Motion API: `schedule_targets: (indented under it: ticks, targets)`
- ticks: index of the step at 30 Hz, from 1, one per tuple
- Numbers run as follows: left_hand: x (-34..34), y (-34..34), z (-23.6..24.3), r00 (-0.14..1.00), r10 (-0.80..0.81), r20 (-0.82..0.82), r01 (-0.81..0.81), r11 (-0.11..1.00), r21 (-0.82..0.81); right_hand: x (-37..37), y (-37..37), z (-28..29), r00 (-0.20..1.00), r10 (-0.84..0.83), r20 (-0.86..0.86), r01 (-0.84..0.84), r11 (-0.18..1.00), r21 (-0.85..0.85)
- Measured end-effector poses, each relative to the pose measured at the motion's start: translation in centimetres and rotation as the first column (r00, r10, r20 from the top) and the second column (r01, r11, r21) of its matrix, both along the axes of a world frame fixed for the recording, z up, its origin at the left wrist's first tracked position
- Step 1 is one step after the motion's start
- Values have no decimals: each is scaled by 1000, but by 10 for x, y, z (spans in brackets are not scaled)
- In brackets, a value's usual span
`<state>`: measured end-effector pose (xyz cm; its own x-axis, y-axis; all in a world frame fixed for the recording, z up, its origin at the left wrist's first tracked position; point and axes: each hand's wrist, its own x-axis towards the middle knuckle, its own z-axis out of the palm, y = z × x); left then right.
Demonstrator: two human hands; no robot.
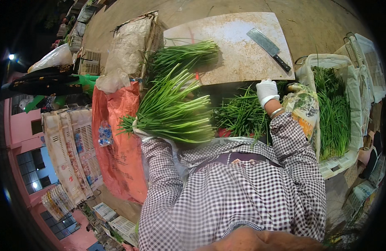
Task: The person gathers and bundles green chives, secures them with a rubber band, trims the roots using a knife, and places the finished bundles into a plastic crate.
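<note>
My sleeves (290, 136) are checked white and dark purple, my right glove (267, 90) white. The chives (172, 111) run green to whitish, the sack (117, 154) is orange-red, the knife (264, 42) grey and black.

Lamp (11, 56) lit at far upper left, pink building (18, 127) with windows (32, 165) down the left edge. White crates (59, 144) mid-left, orange sack (120, 167) just right of them; more crates (104, 211) lower left. White plastic bag (54, 57) at upper left.
</note>
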<state>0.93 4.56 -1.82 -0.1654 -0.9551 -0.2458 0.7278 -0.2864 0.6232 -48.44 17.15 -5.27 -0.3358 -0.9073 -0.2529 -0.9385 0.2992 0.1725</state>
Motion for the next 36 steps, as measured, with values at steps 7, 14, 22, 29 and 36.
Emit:
schedule_targets:
  ticks: [7,14,22,29,36]
  targets:
    - [-1,-3,8,999,-26,-22,26,1000,-2,85,9,55,122,394,911,67,913,-403]
    - [2,-2,16,999,-24,-38,24,1000,-6,95,6,54,335,258,906,-235,954,-185]
    - [11,-13,38,999,-42,-29,43,998,44,38,-3,37,434,141,890,87,977,-197]
    - [6,-27,63,983,41,178,-44,999,13,61,-49,47,392,443,806,145,836,-530]
    - [-73,-16,123,997,-27,66,57,858,-510,65,-59,51,425,523,738,-1,816,-578]
